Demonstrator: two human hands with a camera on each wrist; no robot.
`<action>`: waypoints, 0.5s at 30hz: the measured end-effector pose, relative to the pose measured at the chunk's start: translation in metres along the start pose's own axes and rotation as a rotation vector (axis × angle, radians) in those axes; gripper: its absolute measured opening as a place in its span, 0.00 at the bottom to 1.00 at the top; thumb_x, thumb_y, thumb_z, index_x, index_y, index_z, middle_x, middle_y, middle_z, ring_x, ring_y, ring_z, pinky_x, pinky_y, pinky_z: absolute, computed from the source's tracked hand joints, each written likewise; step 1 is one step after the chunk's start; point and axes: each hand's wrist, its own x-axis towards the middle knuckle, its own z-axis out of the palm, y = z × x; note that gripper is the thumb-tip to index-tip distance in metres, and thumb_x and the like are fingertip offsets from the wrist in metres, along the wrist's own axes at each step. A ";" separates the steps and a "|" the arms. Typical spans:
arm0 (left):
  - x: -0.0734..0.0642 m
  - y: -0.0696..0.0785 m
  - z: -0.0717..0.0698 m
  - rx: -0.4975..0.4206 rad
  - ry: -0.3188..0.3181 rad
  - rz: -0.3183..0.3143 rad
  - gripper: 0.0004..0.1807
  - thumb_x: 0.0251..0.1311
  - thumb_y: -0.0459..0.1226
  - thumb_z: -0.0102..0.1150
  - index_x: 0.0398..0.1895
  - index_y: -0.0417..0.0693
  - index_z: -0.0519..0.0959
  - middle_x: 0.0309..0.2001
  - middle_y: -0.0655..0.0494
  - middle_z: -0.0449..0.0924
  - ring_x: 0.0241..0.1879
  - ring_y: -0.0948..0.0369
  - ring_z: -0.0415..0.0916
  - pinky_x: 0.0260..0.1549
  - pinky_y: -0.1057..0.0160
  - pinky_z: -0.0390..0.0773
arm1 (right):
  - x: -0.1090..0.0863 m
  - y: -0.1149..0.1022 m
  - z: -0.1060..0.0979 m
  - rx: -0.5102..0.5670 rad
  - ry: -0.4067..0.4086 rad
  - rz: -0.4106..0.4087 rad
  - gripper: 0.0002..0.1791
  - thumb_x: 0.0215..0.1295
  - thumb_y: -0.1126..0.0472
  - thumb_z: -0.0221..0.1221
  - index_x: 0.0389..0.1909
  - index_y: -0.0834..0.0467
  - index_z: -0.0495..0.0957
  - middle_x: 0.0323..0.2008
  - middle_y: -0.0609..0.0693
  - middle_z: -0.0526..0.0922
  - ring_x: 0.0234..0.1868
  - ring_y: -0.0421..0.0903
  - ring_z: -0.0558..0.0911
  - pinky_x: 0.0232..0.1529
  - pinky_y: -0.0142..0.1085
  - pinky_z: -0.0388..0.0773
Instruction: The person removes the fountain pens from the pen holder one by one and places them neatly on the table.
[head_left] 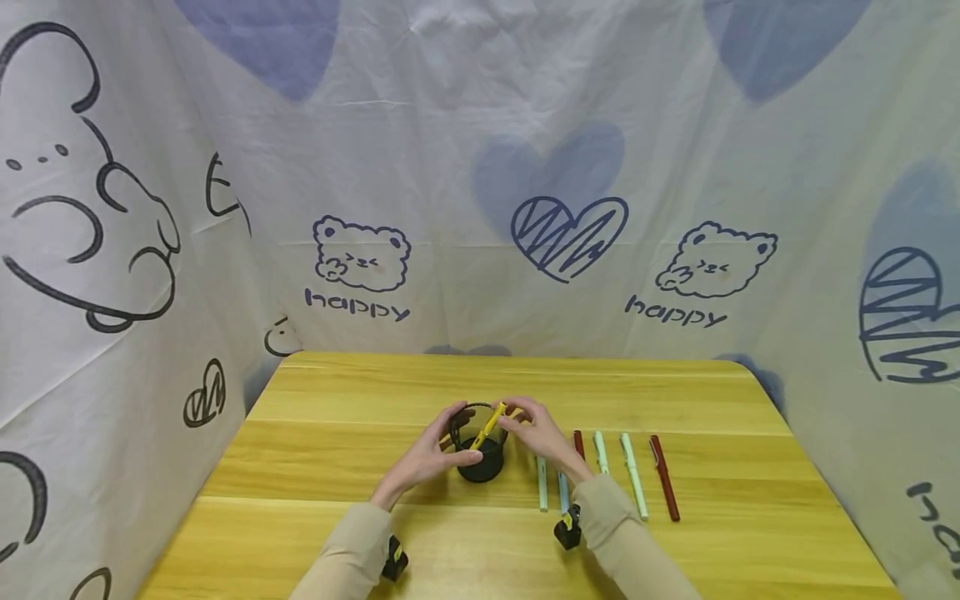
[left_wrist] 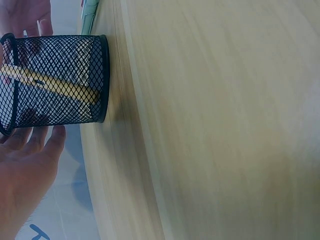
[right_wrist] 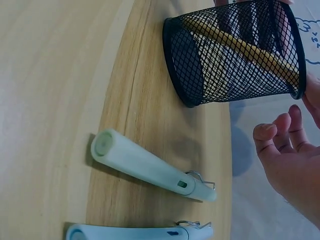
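A black mesh pen holder stands upright on the table. My left hand holds it from the left, thumb at the front and fingers round the far side; these fingers also show in the left wrist view. A yellow pen slants inside the holder, its lower end near the base. At the rim, my right hand pinches the pen's upper end between thumb and index finger, the contact partly hidden. The right hand's other fingers are loosely bent beside the holder.
Several pens lie in a row right of the holder: a pale green pen, a light blue pen, another pale green pen, a dark red pen and others, partly under the right forearm. A printed cloth hangs behind the wooden table.
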 end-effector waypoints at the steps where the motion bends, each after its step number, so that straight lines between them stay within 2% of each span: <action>1: 0.000 0.000 0.000 -0.001 0.000 0.000 0.51 0.61 0.43 0.70 0.80 0.46 0.49 0.77 0.43 0.59 0.78 0.40 0.52 0.74 0.33 0.56 | 0.000 0.000 0.000 -0.003 0.008 -0.005 0.17 0.73 0.59 0.59 0.57 0.63 0.80 0.50 0.62 0.76 0.41 0.48 0.76 0.38 0.32 0.71; 9: 0.001 0.000 0.000 0.000 -0.012 0.002 0.51 0.62 0.41 0.69 0.80 0.43 0.48 0.78 0.42 0.58 0.78 0.40 0.51 0.74 0.32 0.54 | 0.002 0.001 0.006 -0.050 0.102 -0.038 0.14 0.70 0.60 0.61 0.52 0.64 0.81 0.47 0.61 0.79 0.42 0.47 0.78 0.36 0.30 0.74; 15: 0.001 -0.001 0.000 -0.003 -0.005 0.007 0.50 0.62 0.39 0.69 0.80 0.44 0.49 0.77 0.41 0.59 0.79 0.41 0.51 0.75 0.34 0.54 | -0.003 -0.001 0.009 -0.002 0.187 -0.031 0.14 0.72 0.60 0.60 0.52 0.63 0.81 0.46 0.60 0.81 0.43 0.46 0.78 0.36 0.29 0.75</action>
